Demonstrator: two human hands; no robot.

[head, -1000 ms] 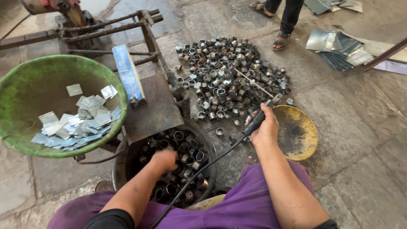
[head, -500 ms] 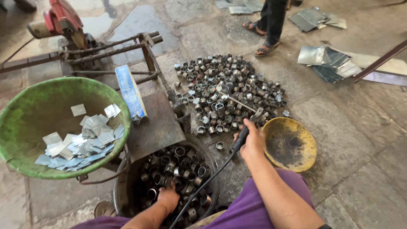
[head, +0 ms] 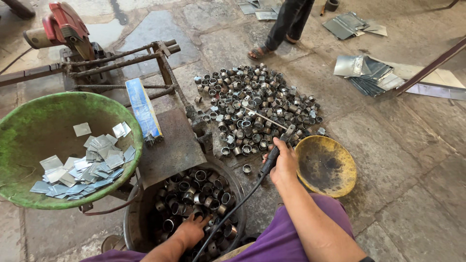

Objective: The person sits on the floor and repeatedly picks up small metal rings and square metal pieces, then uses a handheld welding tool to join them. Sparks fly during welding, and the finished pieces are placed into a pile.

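the right hand (head: 283,162) is stretched forward over the stone floor, fingers wrapped tight round the dark handle of a welding holder (head: 273,156) whose thin rod (head: 262,118) points out over the heap of short metal rings (head: 252,106). its black cable (head: 233,208) trails back across the lap. the left hand (head: 191,230) reaches down into the round tub (head: 133,221) of dark rings (head: 194,191), palm down, fingers spread on them; whether it grips one cannot be told
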